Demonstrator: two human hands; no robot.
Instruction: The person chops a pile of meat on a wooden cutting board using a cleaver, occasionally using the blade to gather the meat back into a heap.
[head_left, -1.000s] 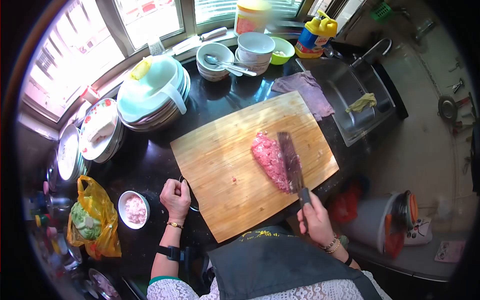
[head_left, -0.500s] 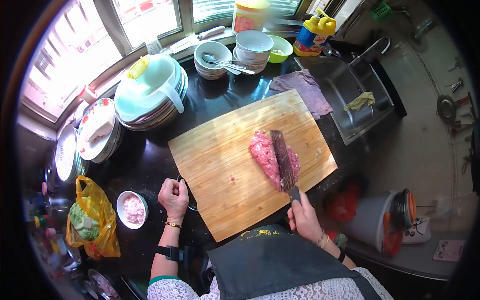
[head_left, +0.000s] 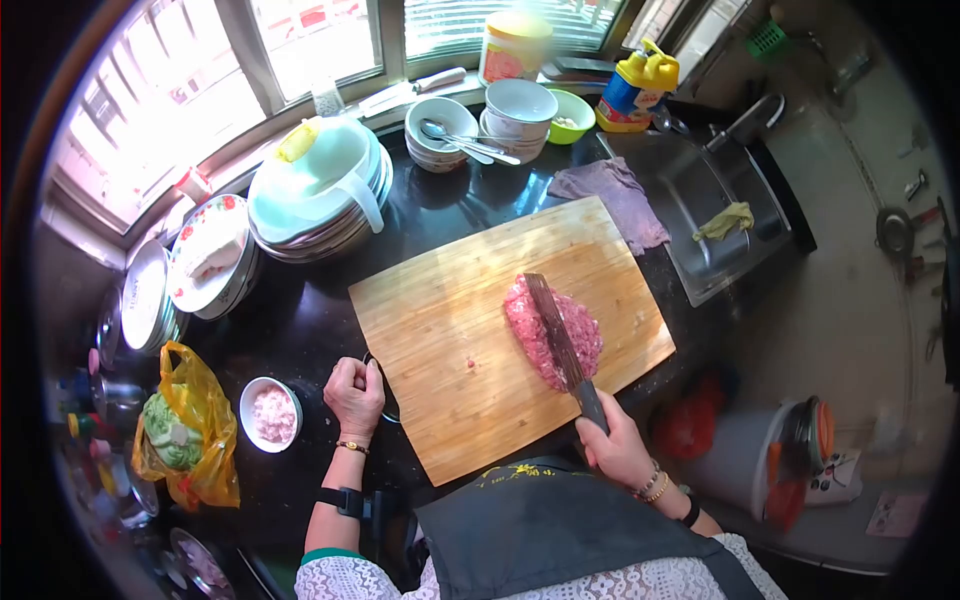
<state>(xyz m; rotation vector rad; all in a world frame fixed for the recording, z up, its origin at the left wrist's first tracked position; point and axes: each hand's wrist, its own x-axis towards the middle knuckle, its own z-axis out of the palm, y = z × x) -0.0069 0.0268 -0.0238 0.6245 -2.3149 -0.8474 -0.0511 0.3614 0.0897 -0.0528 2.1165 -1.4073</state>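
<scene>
My right hand (head_left: 615, 440) is wrapped around the dark handle of a cleaver (head_left: 556, 332). The blade, dark with a blunt end, lies across a flattened mound of pink minced meat (head_left: 578, 328). Under the meat is a large wooden cutting board (head_left: 440, 400), set at an angle on the counter. My left hand (head_left: 355, 395) rests as a loose fist beside the board's left edge, close to a metal ring handle (head_left: 391, 408). A small white bowl (head_left: 250, 430) of pale pink mince stands left of that fist.
A yellow plastic bag (head_left: 212, 455) with a green vegetable sits at left. Behind the board stand stacked plates with a pale blue colander (head_left: 325, 170), stacked bowls (head_left: 440, 120) with spoons and a purple cloth (head_left: 610, 190). The sink (head_left: 715, 265) is at right.
The cleaver has tilted and moved slightly left over the meat, exposing more mince on its right. My left hand stays beside the board. The whole view has shifted a little.
</scene>
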